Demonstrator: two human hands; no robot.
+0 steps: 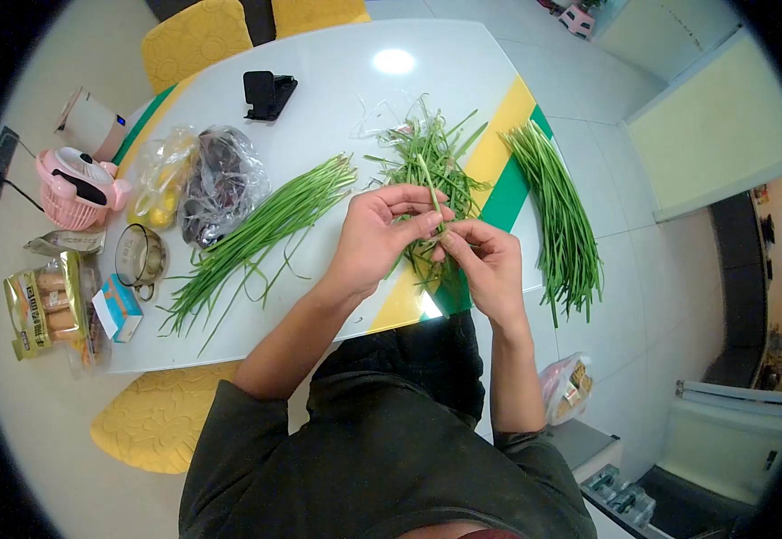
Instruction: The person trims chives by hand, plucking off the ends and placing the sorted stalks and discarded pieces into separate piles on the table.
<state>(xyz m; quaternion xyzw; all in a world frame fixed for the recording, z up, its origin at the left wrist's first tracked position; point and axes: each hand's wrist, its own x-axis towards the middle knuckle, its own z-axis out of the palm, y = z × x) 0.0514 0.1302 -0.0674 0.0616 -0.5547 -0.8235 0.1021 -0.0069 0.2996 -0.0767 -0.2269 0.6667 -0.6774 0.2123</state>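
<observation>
Both hands meet over a loose heap of green trimmings (436,157) near the table's front edge. My left hand (382,235) pinches a thin green stalk (430,180) between thumb and fingers. Against it, the fingertips of my right hand (488,260) are closed on the lower end of the same stalk. A bundle of long green stalks (261,229) lies left of my hands, slanting across the white table (337,81). Another neat bundle (557,216) lies at the right, along the table's edge.
At the left are bags of yellow (162,180) and dark produce (223,180), a glass cup (141,256), a blue-white box (119,308), a packaged food bag (50,305) and a pink fan (81,184). A black stand (268,94) is farther back. Yellow chairs (198,45) adjoin the table.
</observation>
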